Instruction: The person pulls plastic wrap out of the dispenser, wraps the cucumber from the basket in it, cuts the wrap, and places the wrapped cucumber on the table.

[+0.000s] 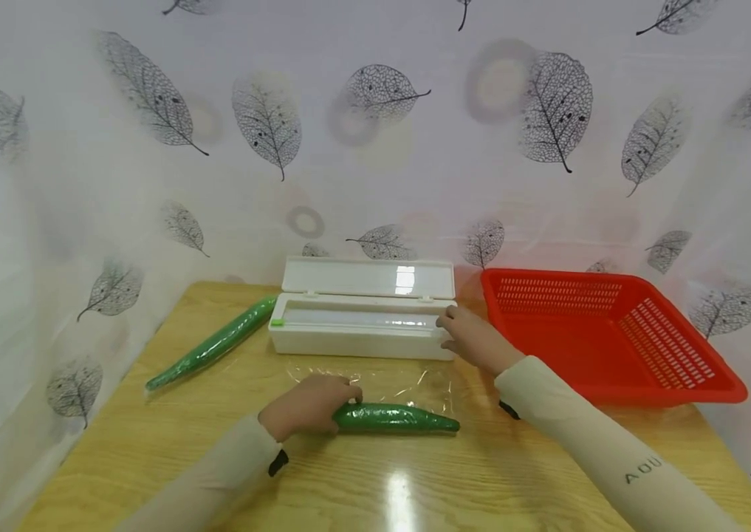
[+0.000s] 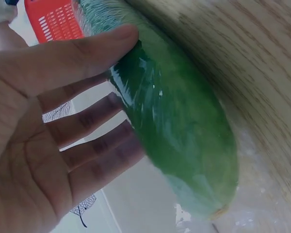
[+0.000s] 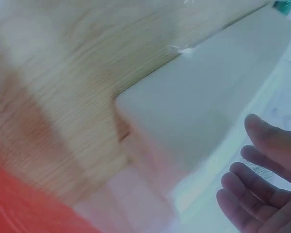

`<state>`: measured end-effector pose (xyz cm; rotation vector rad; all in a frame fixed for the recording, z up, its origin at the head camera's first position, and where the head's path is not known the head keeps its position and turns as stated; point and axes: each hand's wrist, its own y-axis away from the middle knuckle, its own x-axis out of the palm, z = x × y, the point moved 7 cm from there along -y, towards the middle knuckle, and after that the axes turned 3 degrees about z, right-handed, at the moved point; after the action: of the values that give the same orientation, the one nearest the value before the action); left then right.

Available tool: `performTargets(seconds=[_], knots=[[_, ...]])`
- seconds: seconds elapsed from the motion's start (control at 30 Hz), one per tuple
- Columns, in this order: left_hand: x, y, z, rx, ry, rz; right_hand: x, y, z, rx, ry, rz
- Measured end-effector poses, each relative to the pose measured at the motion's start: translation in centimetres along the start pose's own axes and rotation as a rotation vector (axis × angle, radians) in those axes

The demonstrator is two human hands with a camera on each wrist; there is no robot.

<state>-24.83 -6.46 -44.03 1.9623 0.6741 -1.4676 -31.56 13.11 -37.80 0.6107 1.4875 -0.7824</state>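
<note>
Head view: left hand lies on the near end of a wrapped cucumber, which rests on the table over a sheet of cling film. Right hand rests at the right end of the white film dispenser, lid up. A second wrapped cucumber lies left; a red basket stands right.

Left wrist view: fingers straight and spread, tips touching the cucumber, no grasp.

Right wrist view: fingers loosely open just beside the dispenser, holding nothing.
</note>
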Motion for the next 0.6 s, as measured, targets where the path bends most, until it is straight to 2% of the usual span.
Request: performTargets(seconds=[0.13, 0.3, 0.5, 0.6], knots=[[-0.1, 0.2, 0.3, -0.016, 0.043, 0.017, 0.1, 1.1, 2.5, -0.074, -0.003, 0.000], [-0.2, 0.1, 0.3, -0.038, 0.069, 0.033, 1.9, 3.0, 4.9, -0.136, -0.117, 0.080], [0.4, -0.3, 0.3, -0.078, 0.063, 0.063, 4.7, 4.9, 5.2, -0.115, -0.232, 0.192], [0.8, -0.4, 0.4, -0.088, 0.044, 0.074, 5.6, 5.4, 4.9, -0.092, -0.253, 0.207]])
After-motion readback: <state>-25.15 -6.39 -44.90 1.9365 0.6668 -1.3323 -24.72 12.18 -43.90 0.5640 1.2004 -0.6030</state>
